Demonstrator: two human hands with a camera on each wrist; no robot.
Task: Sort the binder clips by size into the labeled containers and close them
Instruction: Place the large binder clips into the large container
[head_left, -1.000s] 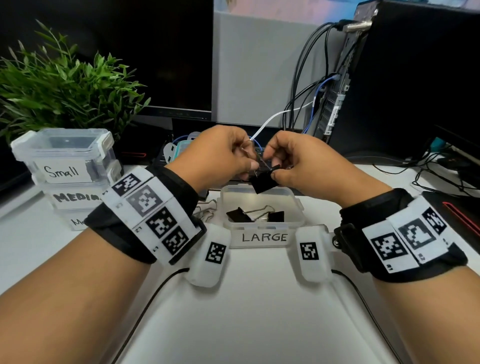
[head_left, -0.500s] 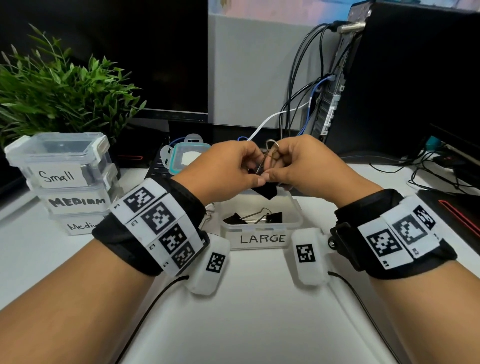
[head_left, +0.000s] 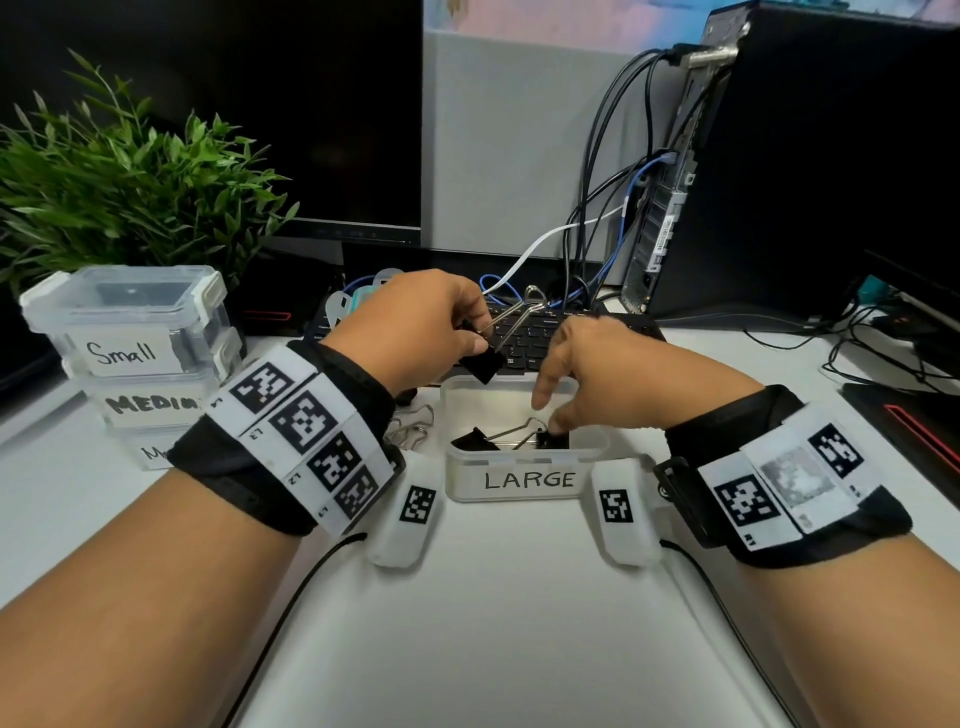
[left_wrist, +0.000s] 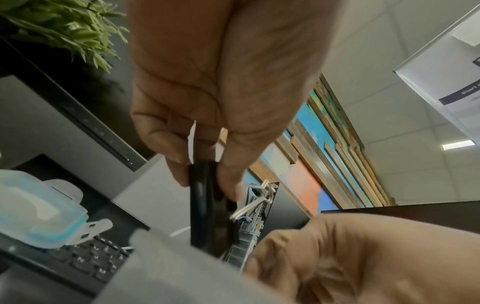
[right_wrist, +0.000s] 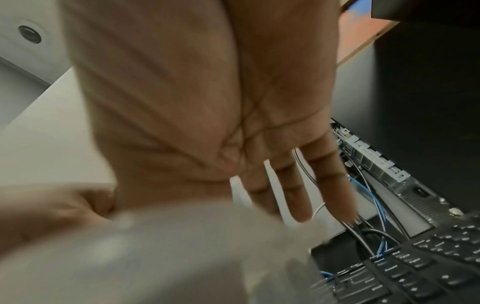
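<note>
The open container marked LARGE (head_left: 524, 480) sits on the white bench (head_left: 493, 623) directly below and between both grips, its lid off and at least two black binder clips (head_left: 511, 439) lying flat inside. The right hand (head_left: 587, 384) reaches down over the container's right half with fingers loosely spread and straight; the right wrist view shows the palm bare, so this grip is apart and holds nothing, though a fingertip seems to touch a clip in the container, which I cannot confirm. Just left of it and slightly higher, the left hand (head_left: 415, 325) pinches a large binder clip (head_left: 485, 364) by its black body, thumb on one face and fingers on the other, as the left wrist view shows (left_wrist: 207, 205). That clip hangs above the container's far-left rim, its long axis tilted: the black body points down and toward the person, while the silver wire handles (head_left: 511, 317) point up, away and to the right, over the keyboard (head_left: 524, 338) beyond. To do the drop well, I would judge it best to carry the clip a little nearer so it sits over the open middle, lower it before letting go, and clear the right fingers from beneath. Lying flat, handles folded along the container's length, it should let the lid (head_left: 363, 301), beyond the left grip, shut cleanly.
</note>
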